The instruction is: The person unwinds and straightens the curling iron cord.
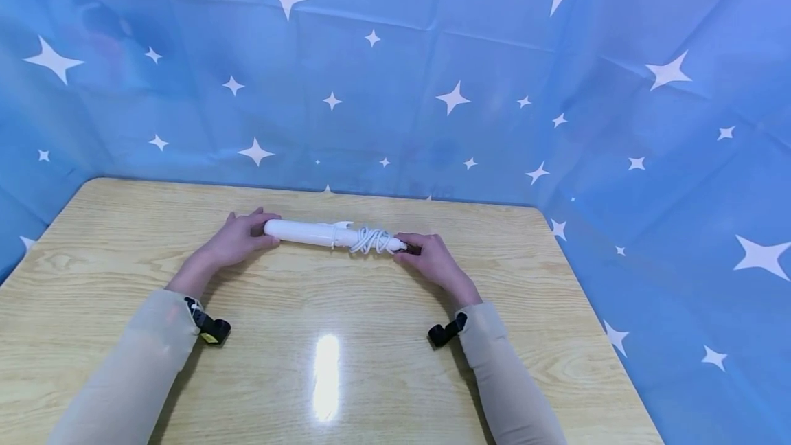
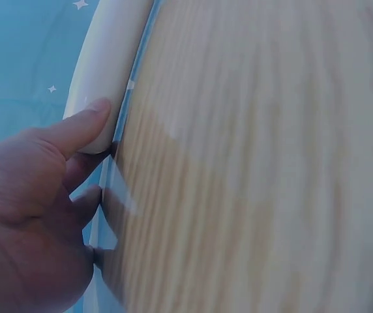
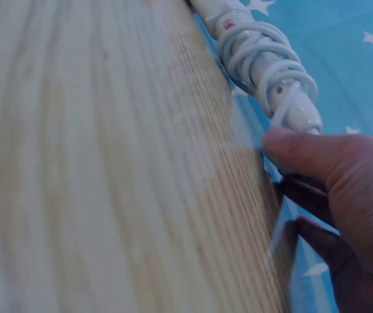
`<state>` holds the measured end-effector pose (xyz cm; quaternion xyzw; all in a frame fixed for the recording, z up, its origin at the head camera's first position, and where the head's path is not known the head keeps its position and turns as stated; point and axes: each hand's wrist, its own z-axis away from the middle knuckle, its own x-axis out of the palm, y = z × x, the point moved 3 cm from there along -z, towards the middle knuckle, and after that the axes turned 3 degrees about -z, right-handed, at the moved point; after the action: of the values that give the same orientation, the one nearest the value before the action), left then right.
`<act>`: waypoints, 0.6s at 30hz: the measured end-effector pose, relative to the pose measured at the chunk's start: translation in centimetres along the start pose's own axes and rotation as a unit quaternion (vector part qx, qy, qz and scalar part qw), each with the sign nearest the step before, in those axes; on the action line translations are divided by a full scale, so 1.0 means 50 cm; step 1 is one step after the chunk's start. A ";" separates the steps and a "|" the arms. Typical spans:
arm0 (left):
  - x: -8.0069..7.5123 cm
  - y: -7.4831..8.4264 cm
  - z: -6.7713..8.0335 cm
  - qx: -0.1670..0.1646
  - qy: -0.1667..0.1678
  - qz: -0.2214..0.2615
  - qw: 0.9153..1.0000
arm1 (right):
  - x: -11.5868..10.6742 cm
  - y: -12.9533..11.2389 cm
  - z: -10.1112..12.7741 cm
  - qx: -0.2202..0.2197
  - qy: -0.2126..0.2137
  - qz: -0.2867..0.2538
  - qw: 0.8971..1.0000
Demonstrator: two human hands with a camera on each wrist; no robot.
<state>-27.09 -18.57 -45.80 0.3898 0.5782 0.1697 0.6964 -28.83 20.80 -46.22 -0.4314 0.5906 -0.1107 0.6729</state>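
A white curling iron (image 1: 303, 233) lies crosswise near the far side of the table, its smooth barrel to the left. White cord (image 3: 265, 59) is wound in several loops around its handle. My left hand (image 1: 237, 239) pinches the rounded barrel end, thumb on the near side and the index finger behind, as the left wrist view shows. At the handle end, my right hand (image 1: 429, 257) grips the tip between thumb and fingers, just beyond the cord loops. A small dark part (image 1: 413, 249) shows between the right fingers.
The wood-grain table (image 1: 272, 362) has a bright light reflection near its front middle. Behind it and along the right side hangs a blue cloth (image 1: 395, 129) with white stars. Each wrist carries a small black camera (image 1: 213, 329).
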 end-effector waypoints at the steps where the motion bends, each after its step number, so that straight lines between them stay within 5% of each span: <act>1: -0.002 0.000 0.000 0.001 -0.001 0.001 1.000 | -0.001 -0.001 0.001 0.001 -0.005 0.002 1.000; 9: -0.004 -0.004 0.004 0.002 -0.005 0.007 1.000 | 0.000 0.000 0.004 0.001 -0.016 0.004 1.000; 18: -0.010 0.008 0.026 0.013 0.003 0.061 0.998 | -0.019 -0.037 0.029 -0.052 0.014 -0.001 0.999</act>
<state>-25.91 -19.10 -45.15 0.4324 0.5579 0.2057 0.6778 -27.16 20.96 -44.34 -0.4650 0.6046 -0.0868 0.6409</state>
